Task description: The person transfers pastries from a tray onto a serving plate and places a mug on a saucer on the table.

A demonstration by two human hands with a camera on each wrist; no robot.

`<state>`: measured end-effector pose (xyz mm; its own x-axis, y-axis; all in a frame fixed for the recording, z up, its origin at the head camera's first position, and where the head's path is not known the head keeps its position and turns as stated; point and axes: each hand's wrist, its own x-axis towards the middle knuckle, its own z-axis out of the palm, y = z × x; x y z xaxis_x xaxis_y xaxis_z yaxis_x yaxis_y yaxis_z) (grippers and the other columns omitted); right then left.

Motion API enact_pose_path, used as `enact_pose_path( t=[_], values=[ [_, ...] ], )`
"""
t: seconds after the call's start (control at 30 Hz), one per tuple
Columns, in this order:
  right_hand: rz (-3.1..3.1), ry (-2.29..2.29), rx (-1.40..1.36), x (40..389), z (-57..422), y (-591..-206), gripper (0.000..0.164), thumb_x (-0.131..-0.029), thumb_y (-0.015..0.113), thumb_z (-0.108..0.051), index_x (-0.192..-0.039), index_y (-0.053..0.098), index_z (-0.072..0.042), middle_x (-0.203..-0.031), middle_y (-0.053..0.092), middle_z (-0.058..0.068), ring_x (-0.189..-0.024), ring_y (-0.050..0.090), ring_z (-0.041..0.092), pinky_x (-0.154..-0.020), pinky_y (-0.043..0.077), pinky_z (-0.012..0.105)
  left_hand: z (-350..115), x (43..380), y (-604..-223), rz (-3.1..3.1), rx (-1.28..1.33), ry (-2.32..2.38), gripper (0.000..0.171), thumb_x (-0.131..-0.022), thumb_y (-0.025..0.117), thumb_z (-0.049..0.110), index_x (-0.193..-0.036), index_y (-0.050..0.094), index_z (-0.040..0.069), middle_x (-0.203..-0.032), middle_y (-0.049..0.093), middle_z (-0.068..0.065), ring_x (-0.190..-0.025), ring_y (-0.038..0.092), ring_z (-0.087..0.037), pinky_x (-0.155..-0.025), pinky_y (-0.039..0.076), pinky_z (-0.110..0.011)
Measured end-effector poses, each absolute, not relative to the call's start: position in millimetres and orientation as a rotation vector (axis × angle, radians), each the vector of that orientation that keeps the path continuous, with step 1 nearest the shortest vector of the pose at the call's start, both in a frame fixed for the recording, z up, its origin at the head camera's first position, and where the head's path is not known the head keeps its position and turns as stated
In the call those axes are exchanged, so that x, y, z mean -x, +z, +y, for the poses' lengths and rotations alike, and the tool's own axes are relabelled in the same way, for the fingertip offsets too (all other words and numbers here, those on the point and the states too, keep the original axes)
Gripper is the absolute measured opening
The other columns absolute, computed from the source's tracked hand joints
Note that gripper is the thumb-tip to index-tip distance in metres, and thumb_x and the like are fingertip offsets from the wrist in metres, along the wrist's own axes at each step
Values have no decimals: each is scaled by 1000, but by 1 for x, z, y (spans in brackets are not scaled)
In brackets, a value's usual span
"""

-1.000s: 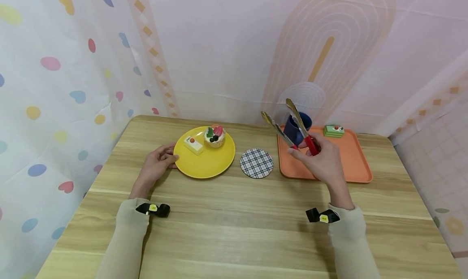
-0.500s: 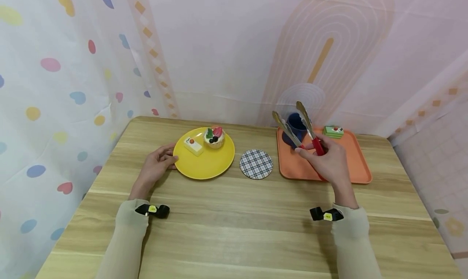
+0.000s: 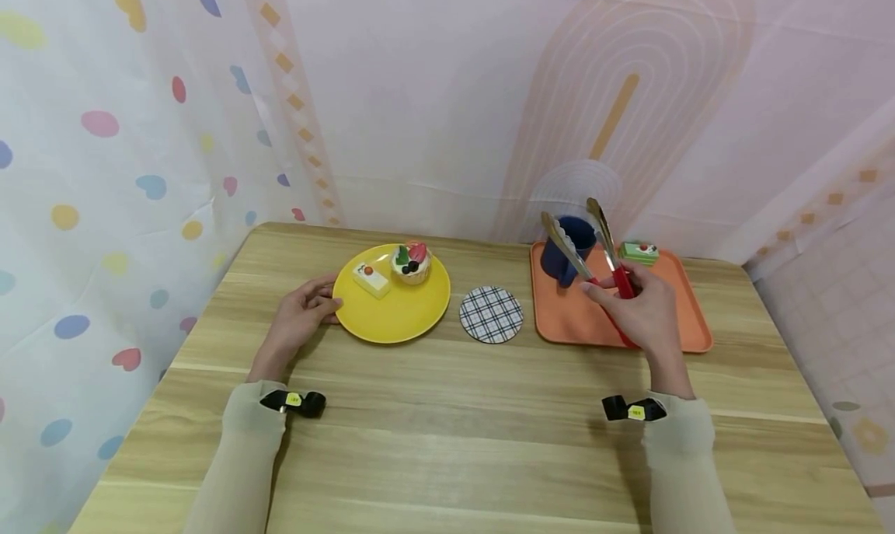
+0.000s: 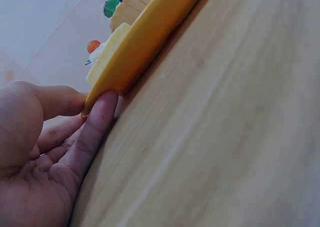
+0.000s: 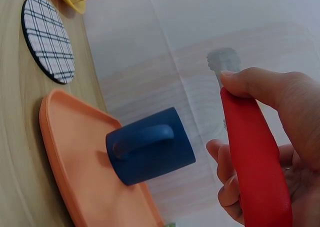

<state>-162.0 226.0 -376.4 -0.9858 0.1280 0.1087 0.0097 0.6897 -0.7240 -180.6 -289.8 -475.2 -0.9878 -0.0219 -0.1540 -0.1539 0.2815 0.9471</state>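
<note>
My left hand (image 3: 299, 312) pinches the left rim of a yellow plate (image 3: 384, 324), thumb above and a finger beneath, as the left wrist view shows. A small cream cake slice (image 3: 370, 280) and a fruit tart (image 3: 410, 263) sit on that plate. In my right hand (image 3: 646, 305) are metal tongs with red handles (image 5: 255, 162), their arms spread apart and nothing between the tips. The tongs point away from me over an orange tray (image 3: 573, 324). On this tray stand a dark blue mug (image 3: 576, 235), partly behind the tongs, and a green cake slice (image 3: 639, 253).
A round checked coaster (image 3: 491, 315) lies on the wooden table (image 3: 433, 433) between plate and tray. Patterned cloth (image 3: 419, 130) hangs behind the table and along both sides.
My right hand has moved right and slightly toward me with the spread tongs, from left of the mug to across its right side. The left hand and plate hold still.
</note>
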Motion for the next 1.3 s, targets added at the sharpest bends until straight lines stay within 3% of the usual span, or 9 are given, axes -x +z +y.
enact_pose_path(
  t=[0.27,0.57,0.87,1.3],
  values=[
    [-2752,1169,179,162,236,-382,63,-87,75,-59,-124,67,-8,-105,73,13,-84,58,21,-62,50,23,-289,181,-476,2447,167,1779,55,-104,59,15,-156,42,9,-136,53,-21,-93,64,0,-80,64,-20],
    [-2755,1196,222,163,244,-387,75,-87,76,-58,-139,59,-6,-110,74,14,-86,59,17,-65,49,21,-283,174,-457,2423,162,1762,55,-104,57,10,-156,40,3,-140,51,-27,-92,64,0,-80,64,-20],
    [-2765,1212,279,163,250,-390,79,-86,74,-61,-142,57,-7,-114,73,14,-90,58,20,-65,49,22,-289,182,-476,2446,173,1766,56,-105,58,14,-157,40,7,-140,51,-24,-93,64,1,-79,64,-20],
    [-2730,1196,300,163,254,-389,73,-86,75,-62,-132,62,-7,-110,72,13,-86,58,21,-66,49,26,-288,183,-479,2471,184,1746,55,-104,61,21,-155,44,9,-130,54,-14,-92,65,-1,-81,64,-22]
  ],
)
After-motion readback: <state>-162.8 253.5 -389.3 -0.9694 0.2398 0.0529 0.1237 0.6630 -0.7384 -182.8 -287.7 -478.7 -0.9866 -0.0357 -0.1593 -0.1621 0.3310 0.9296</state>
